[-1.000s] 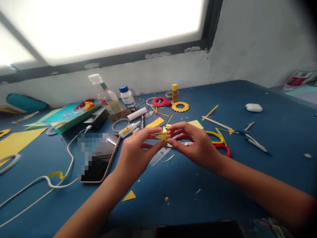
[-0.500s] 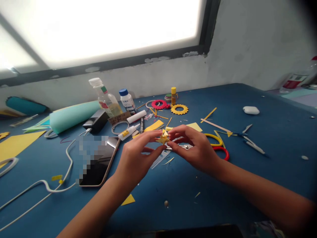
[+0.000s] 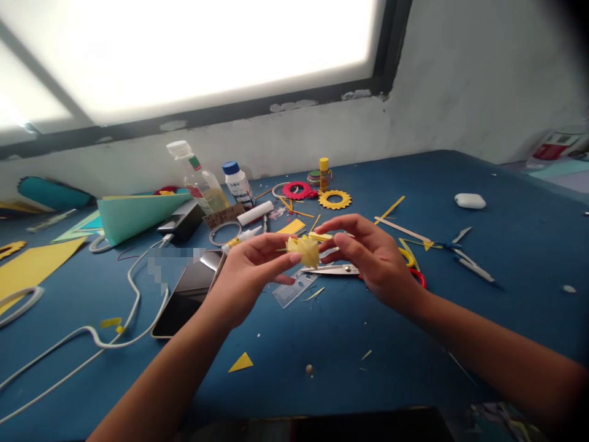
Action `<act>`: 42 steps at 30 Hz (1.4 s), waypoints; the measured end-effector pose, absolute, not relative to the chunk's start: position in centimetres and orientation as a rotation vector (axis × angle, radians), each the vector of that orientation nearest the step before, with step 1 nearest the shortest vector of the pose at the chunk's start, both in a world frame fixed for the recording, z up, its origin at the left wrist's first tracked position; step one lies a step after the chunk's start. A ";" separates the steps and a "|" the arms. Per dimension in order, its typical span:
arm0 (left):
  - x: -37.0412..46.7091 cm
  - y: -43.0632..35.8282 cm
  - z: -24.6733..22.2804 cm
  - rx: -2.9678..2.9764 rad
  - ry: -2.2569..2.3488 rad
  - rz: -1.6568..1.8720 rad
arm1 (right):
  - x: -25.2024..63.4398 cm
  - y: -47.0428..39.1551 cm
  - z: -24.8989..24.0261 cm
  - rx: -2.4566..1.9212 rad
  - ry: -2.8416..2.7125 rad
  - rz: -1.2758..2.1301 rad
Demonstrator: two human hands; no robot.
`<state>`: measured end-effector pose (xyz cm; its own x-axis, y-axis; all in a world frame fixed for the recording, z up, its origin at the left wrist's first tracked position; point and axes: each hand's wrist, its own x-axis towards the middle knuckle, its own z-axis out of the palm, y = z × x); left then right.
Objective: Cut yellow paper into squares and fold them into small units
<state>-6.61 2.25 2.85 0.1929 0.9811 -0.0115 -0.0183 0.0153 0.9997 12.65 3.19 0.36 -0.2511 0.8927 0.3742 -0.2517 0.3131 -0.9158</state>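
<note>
My left hand (image 3: 251, 270) pinches a small yellow paper flower (image 3: 304, 250) between thumb and fingers, above the middle of the blue table. The flower has pointed, layered petals. Just to its right is my right hand (image 3: 368, 255), fingers apart and slightly curled, with nothing visible in its grip. Beneath the hands lie scissors (image 3: 338, 270), whose red and yellow handles are partly hidden behind my right hand. A clear plastic ruler (image 3: 294, 291) rests below the flower, beside thin paper scraps.
A phone (image 3: 184, 301) and white cable (image 3: 133, 288) lie left. Toward the back stand a clear bottle (image 3: 202, 178), a white blue-capped bottle (image 3: 238, 184) and a yellow-capped vial (image 3: 324, 175). Red (image 3: 298, 190) and yellow paper rings (image 3: 335, 199) lie nearby. Craft tools (image 3: 473, 269) are right.
The flower has turned, so its side now faces me. My right hand has moved off it slightly to the right, uncovering more of the scissors.
</note>
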 end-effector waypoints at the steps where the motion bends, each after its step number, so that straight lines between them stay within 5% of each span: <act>1: -6.7 2.4 2.8 1.202 1.036 1.044 | 12.7 3.2 0.4 -0.634 -1.401 1.234; 10: -6.2 3.0 2.4 0.700 0.899 0.896 | 12.7 3.1 0.2 -0.732 -1.672 0.858; 20: -5.9 2.9 2.1 0.782 0.949 0.863 | 12.9 3.1 0.0 -0.635 -1.846 0.437; 42: -5.6 2.4 1.3 1.354 1.075 1.100 | 12.6 3.8 -1.5 -0.644 -1.840 0.514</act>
<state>-5.58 2.35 1.28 0.1774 0.9828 0.0518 0.0297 -0.0579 0.9979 12.64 3.78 -1.48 -0.2845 0.6472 0.7072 0.1873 0.7610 -0.6211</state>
